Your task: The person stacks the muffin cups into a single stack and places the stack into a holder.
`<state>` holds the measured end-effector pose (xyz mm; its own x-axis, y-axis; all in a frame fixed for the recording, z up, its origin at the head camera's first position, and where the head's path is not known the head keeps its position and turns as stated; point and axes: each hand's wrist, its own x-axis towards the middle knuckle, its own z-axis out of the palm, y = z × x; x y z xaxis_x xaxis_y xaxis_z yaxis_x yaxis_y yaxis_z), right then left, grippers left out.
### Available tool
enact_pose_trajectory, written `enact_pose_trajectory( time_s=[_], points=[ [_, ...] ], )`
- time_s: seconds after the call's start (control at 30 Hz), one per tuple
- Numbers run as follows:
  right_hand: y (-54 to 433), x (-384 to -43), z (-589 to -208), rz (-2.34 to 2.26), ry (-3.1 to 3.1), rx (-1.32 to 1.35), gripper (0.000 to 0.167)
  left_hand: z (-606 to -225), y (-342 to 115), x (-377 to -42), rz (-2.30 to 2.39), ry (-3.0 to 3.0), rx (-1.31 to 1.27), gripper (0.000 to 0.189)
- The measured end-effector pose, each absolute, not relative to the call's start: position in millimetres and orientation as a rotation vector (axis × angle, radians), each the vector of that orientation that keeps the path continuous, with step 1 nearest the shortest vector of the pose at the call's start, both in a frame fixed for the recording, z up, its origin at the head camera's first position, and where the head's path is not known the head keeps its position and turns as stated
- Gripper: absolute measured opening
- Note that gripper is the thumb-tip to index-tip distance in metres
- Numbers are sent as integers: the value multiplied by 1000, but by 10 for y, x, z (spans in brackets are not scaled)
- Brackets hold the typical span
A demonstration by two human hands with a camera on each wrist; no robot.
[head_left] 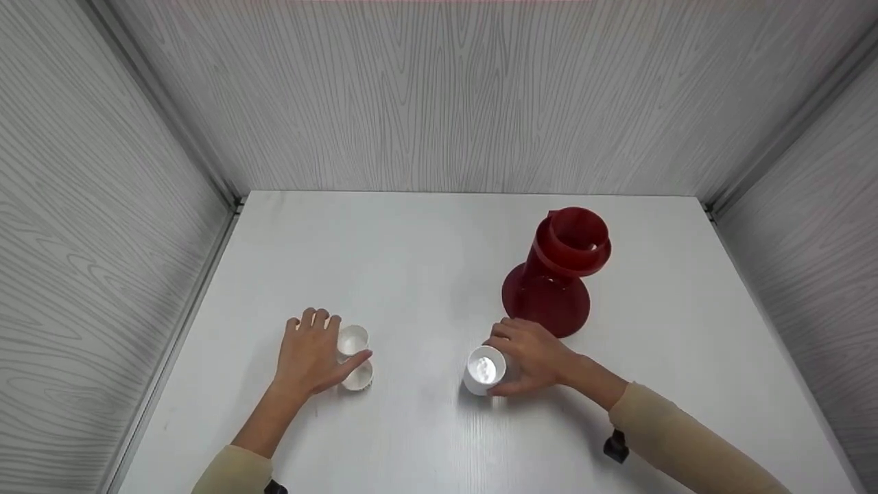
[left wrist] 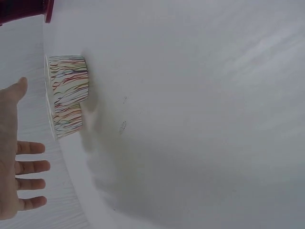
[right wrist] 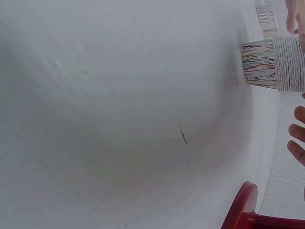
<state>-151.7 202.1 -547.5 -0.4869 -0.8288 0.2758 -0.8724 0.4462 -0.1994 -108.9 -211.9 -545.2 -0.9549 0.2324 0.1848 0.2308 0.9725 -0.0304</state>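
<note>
My right hand (head_left: 531, 353) grips a stack of nested paper baking cups (head_left: 485, 370) from its right side, thumb on the near side and fingers on the far side. In the right wrist view the stack (right wrist: 289, 64) stands upright, with coloured wavy lines low down and many ribbed rims above. My left hand (head_left: 312, 357) is held with fingers spread beside two single baking cups. The farther cup (head_left: 353, 338) stands close to the nearer cup (head_left: 358, 379), and the thumb overlaps both in the head view. Both show coloured lines in the left wrist view.
Behind my right hand stands a glossy red stand (head_left: 549, 302) with a round base and a cylindrical holder on top. Grey wood-grain panels (head_left: 439, 96) rise at the back and both sides of the white table (head_left: 384, 254).
</note>
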Motion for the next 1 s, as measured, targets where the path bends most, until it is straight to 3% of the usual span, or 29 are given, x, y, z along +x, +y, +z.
enact_pose_trajectory(
  time_s=[1.0],
  points=[
    [2035, -1516, -5486, 479, -2558, 1507, 61, -5557, -2029, -1160, 1, -2942, -253, 78]
  ],
)
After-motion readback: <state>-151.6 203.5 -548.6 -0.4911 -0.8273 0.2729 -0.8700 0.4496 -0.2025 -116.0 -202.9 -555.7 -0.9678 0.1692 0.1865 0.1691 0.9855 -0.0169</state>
